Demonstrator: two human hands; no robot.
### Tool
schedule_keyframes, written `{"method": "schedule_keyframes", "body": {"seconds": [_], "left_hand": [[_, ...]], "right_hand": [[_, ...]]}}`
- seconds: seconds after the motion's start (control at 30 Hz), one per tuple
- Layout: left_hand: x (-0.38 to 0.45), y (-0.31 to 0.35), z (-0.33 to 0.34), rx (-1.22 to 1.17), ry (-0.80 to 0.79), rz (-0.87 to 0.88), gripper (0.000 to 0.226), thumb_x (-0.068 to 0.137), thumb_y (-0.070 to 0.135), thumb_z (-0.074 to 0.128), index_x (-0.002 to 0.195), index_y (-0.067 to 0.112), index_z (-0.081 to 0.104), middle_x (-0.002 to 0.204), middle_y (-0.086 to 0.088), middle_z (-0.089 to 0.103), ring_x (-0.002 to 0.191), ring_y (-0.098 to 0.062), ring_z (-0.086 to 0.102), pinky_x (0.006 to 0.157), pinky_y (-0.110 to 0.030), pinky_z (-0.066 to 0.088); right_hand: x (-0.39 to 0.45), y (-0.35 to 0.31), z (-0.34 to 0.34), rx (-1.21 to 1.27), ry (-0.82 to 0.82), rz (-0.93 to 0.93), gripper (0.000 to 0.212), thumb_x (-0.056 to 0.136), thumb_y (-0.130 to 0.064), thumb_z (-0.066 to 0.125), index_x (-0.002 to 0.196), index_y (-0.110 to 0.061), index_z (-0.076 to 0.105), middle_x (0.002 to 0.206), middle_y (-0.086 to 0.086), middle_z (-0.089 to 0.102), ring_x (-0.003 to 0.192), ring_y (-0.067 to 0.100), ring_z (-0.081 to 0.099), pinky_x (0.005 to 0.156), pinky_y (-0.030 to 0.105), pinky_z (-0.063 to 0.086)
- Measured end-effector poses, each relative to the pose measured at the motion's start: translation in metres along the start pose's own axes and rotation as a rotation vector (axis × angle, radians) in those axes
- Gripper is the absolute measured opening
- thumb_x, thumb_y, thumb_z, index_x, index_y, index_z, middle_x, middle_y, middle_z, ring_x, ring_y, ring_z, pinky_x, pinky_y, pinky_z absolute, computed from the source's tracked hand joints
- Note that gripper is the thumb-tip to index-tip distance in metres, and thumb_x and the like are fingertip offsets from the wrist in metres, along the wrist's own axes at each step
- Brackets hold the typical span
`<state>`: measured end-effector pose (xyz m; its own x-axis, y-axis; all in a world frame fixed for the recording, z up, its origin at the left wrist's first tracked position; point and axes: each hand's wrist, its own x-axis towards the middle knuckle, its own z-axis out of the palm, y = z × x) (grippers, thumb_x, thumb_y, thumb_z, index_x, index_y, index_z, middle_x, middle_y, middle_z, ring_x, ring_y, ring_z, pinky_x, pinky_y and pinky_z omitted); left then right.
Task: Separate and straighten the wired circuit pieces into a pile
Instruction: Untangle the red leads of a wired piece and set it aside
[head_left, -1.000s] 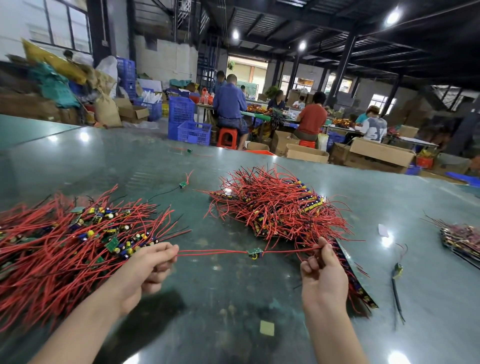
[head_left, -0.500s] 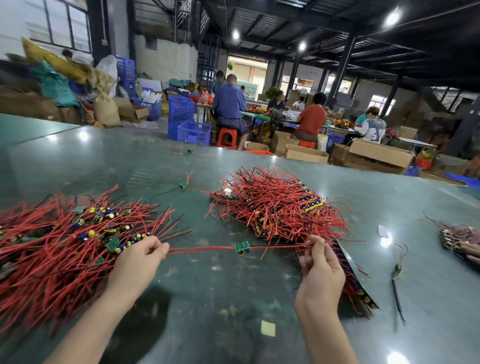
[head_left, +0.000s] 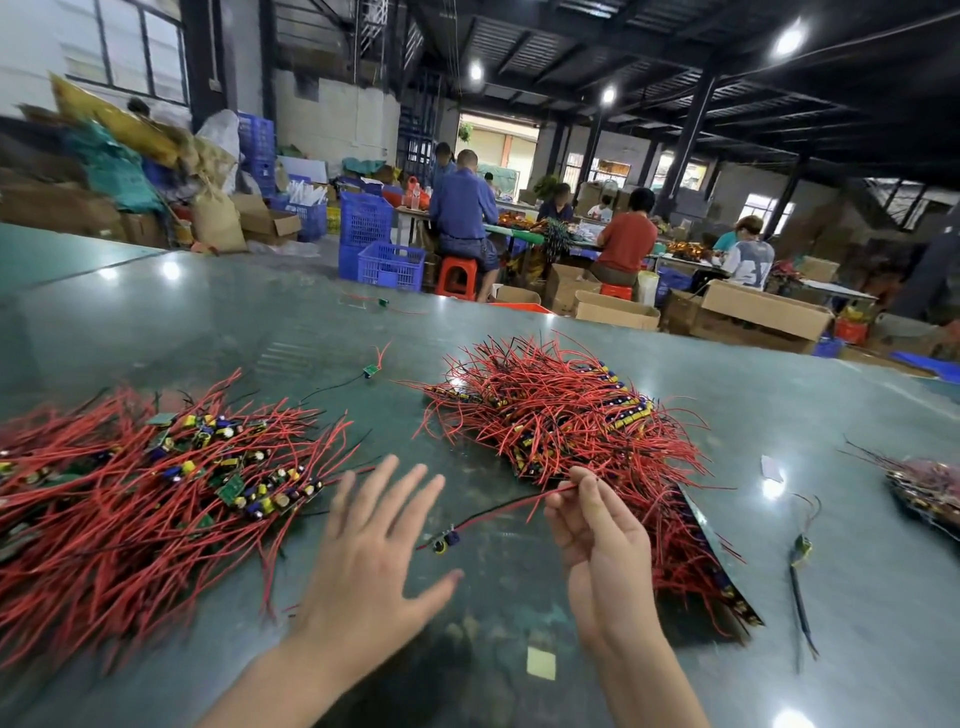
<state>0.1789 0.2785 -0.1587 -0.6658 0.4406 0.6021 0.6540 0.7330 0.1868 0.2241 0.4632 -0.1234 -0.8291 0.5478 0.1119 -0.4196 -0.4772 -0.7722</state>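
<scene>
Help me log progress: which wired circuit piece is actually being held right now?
The single piece dangling between the hands: the right hand pinches its red wire, its small board hanging below. The other pieces lie in heaps or loose on the table.

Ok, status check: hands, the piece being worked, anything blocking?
Left hand open, holding nothing. Right hand pinches red-wired circuit piece, board dangling over green table. Nothing blocking.
</scene>
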Motion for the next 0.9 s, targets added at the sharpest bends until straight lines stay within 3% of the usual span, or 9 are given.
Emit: {"method": "schedule_keyframes", "body": {"seconds": [0.07, 0.13, 0.2, 0.3, 0.37, 0.47, 0.63, 0.77, 0.9], "left_hand": [[-0.002, 0.004, 0.005, -0.223, -0.037, -0.027, 0.051, 0.081, 0.036, 0.067, 0.129, 0.021, 0.054, 0.115, 0.003, 0.066, 0.115, -0.017, 0.056, 0.109, -0.036, 0.022], [-0.002, 0.004, 0.002, -0.449, -0.038, -0.148, 0.037, 0.086, 0.018, 0.066, 0.112, 0.043, 0.058, 0.088, 0.005, 0.069, 0.088, -0.02, 0.066, 0.091, -0.036, 0.041], [-0.003, -0.004, 0.0, -0.484, -0.047, -0.168, 0.018, 0.089, 0.035, 0.059, 0.102, 0.044, 0.049, 0.067, 0.01, 0.061, 0.068, -0.013, 0.061, 0.067, -0.035, 0.046], [-0.002, -0.014, -0.007, -0.436, -0.043, -0.006, 0.032, 0.082, 0.065, 0.043, 0.096, 0.038, 0.049, 0.055, 0.009, 0.048, 0.055, -0.004, 0.048, 0.052, -0.021, 0.032], [0.001, -0.018, -0.011, -0.374, -0.006, 0.066, 0.039, 0.087, 0.066, 0.033, 0.088, 0.032, 0.054, 0.063, 0.008, 0.053, 0.056, -0.008, 0.049, 0.048, -0.021, 0.03], [0.004, -0.027, -0.02, -0.219, 0.121, 0.038, 0.051, 0.09, 0.063, 0.029, 0.078, 0.029, 0.065, 0.058, 0.01, 0.062, 0.049, -0.012, 0.058, 0.041, -0.023, 0.041], [0.009, -0.072, -0.048, 0.073, 0.3, -0.284, 0.045, 0.084, 0.051, 0.041, 0.084, 0.022, 0.076, 0.076, -0.003, 0.074, 0.06, -0.027, 0.069, 0.048, -0.029, 0.048], [0.012, -0.109, -0.052, 0.248, 0.297, -0.553, 0.034, 0.092, 0.032, 0.049, 0.119, 0.016, 0.063, 0.116, -0.013, 0.061, 0.107, -0.038, 0.051, 0.085, -0.054, 0.044], [0.013, -0.075, -0.039, 0.248, 0.415, -0.442, 0.045, 0.076, 0.023, 0.047, 0.118, 0.012, 0.058, 0.122, -0.014, 0.054, 0.114, -0.037, 0.04, 0.09, -0.052, 0.034]], "right_hand": [[0.0, -0.001, 0.002, 0.069, -0.022, 0.073, 0.021, 0.075, -0.015, 0.057, 0.068, -0.012, 0.076, 0.064, 0.003, 0.067, 0.058, 0.011, 0.066, 0.057, 0.019, 0.055], [0.001, -0.004, 0.002, 0.132, -0.009, 0.114, 0.021, 0.074, -0.016, 0.057, 0.066, -0.015, 0.076, 0.063, 0.002, 0.067, 0.057, 0.01, 0.066, 0.056, 0.019, 0.055], [0.004, -0.009, -0.001, 0.16, 0.02, 0.107, 0.021, 0.074, -0.017, 0.057, 0.065, -0.016, 0.076, 0.062, 0.0, 0.068, 0.056, 0.008, 0.066, 0.056, 0.018, 0.056], [0.008, -0.016, -0.006, 0.149, 0.047, 0.091, 0.022, 0.075, -0.017, 0.057, 0.066, -0.016, 0.076, 0.062, 0.0, 0.068, 0.056, 0.008, 0.066, 0.056, 0.017, 0.055], [0.01, -0.017, -0.009, 0.12, 0.046, 0.109, 0.023, 0.08, -0.015, 0.055, 0.069, -0.014, 0.075, 0.063, 0.001, 0.068, 0.055, 0.009, 0.066, 0.055, 0.018, 0.055], [0.01, -0.016, -0.012, -0.035, 0.019, 0.119, 0.022, 0.091, -0.012, 0.05, 0.086, -0.012, 0.072, 0.07, 0.002, 0.07, 0.058, 0.011, 0.067, 0.053, 0.02, 0.055], [0.009, -0.007, -0.015, -0.257, 0.067, 0.206, 0.018, 0.095, -0.01, 0.05, 0.098, -0.01, 0.068, 0.075, 0.002, 0.073, 0.056, 0.013, 0.067, 0.052, 0.021, 0.055], [0.006, 0.001, -0.014, -0.368, 0.074, 0.235, 0.021, 0.093, -0.005, 0.05, 0.098, -0.012, 0.069, 0.081, 0.003, 0.074, 0.057, 0.014, 0.067, 0.056, 0.023, 0.057], [0.003, 0.002, -0.009, -0.407, 0.053, 0.228, 0.022, 0.092, -0.002, 0.049, 0.097, -0.01, 0.069, 0.075, 0.001, 0.073, 0.055, 0.012, 0.065, 0.056, 0.021, 0.055]]}}
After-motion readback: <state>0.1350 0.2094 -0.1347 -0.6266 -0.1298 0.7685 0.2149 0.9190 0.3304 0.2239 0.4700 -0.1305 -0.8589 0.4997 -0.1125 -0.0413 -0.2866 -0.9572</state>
